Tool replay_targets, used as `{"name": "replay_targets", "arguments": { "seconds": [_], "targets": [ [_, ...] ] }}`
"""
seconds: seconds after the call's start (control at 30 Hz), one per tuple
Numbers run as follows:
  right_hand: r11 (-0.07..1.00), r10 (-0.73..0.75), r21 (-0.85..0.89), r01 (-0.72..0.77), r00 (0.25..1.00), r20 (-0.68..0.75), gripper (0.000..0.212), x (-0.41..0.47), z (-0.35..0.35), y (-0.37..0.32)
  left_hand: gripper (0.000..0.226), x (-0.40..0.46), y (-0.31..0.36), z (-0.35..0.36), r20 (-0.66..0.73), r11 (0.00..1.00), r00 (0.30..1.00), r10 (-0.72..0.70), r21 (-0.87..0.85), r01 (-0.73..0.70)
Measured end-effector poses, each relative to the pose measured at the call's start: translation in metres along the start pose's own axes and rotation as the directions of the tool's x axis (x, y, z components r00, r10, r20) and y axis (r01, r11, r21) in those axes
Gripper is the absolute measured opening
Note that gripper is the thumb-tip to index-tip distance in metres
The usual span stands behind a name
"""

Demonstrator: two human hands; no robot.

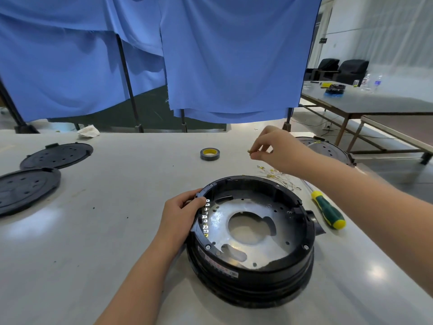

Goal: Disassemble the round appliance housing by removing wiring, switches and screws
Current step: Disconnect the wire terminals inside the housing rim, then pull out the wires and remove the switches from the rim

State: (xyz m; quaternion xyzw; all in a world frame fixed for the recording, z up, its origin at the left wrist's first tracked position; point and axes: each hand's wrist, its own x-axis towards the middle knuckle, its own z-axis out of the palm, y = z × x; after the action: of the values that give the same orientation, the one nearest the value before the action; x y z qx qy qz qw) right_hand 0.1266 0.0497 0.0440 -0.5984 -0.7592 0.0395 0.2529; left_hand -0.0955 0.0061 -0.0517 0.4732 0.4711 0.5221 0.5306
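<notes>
While the right hand (pixel 278 148) pinches a small brass screw (pixel 249 151) above the table (pixel 117 231), the left hand (pixel 180 214) grips the round black housing's (pixel 253 273) left rim. Loose wiring (pixel 278 175) and a green-yellow screwdriver (pixel 328 211) lie just right of it; tape roll (pixel 210 154) beyond.

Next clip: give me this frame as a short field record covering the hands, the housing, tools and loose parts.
left hand: left hand grips the left rim of the round housing, steadying it
right hand: right hand raised above the table, pinching a small brass-coloured part, likely a screw
housing: open side up, metal plate with a centre hole inside
tool: green and yellow screwdriver lying right of the housing
loose parts: thin wires behind the housing; tape roll; two black round covers at far left
</notes>
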Motion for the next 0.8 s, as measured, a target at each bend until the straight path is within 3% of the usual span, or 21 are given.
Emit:
{"name": "replay_targets", "arguments": {
  "seconds": [0.2,0.37,0.6,0.8],
  "targets": [
    [0.965,0.252,0.054,-0.255,0.966,0.056,0.014,0.007,0.030,0.054,0.022,0.002,-0.001,0.000,-0.014,1.000,1.000,-0.004,0.006,0.004],
    [0.930,0.356,0.040,-0.365,0.922,0.154,0.016,0.009,0.059,0.079,0.025,0.003,-0.002,0.000,-0.018,1.000,1.000,0.009,0.008,-0.009],
    [0.922,0.381,-0.008,-0.386,0.906,0.187,0.021,0.014,0.071,0.092,0.026,0.007,-0.004,0.000,-0.019,1.000,1.000,0.007,0.022,-0.007],
    [0.936,0.323,0.112,-0.335,0.940,0.109,0.025,0.013,0.070,0.093,0.025,0.009,-0.004,0.001,-0.022,1.000,1.000,0.001,0.024,-0.001]
  ]
}}
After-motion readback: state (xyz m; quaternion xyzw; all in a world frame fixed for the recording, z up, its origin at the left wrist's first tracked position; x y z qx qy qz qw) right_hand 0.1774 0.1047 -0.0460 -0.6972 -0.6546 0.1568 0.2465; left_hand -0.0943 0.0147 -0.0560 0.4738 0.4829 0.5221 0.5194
